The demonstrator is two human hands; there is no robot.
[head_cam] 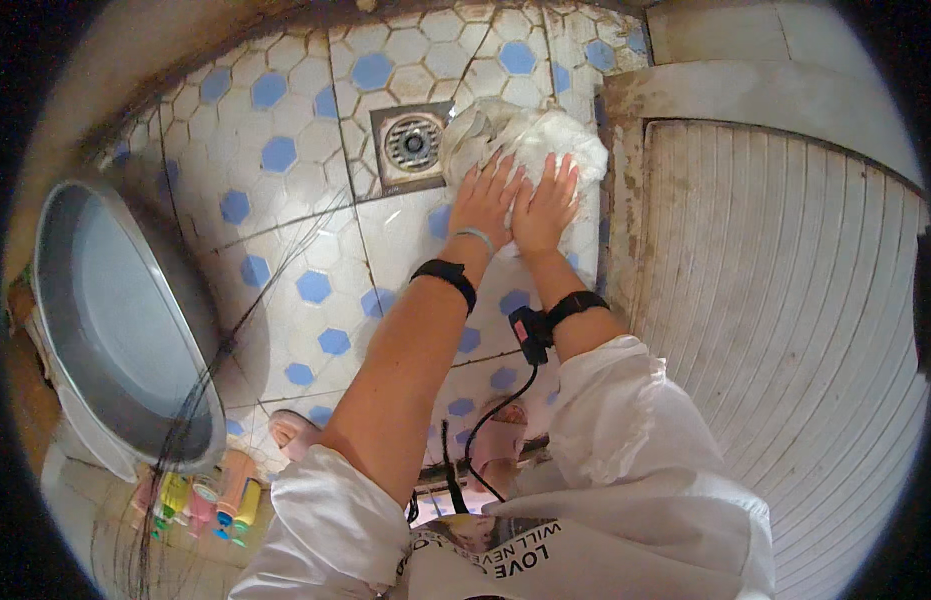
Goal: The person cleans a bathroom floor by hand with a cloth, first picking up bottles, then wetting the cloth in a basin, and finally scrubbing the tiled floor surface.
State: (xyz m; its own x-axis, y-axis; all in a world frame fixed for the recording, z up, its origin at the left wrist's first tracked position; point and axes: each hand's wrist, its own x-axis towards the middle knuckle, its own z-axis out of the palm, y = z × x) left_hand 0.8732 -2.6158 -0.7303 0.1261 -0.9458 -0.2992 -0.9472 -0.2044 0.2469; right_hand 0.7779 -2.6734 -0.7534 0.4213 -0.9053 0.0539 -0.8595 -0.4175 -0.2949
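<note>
A bunched, wet-looking white cloth (559,135) lies on the tiled floor (304,232), against the foot of a door frame. My left hand (486,196) presses flat on its near left part, fingers extended. Beside it, almost touching at the thumbs, my right hand (545,202) rests on the near edge of the cloth, fingers slightly spread. Neither hand is seen to grip the cloth; the palms hide part of it. Just left of the cloth sits a round metal floor drain (413,142) in a square plate.
A large grey metal basin (127,300) leans on its side at the left. Below it stand several colored plastic bottles (236,487). A ribbed white door (750,300) and its stained frame (623,210) bound the right. A black cable (503,405) hangs from my right wrist strap.
</note>
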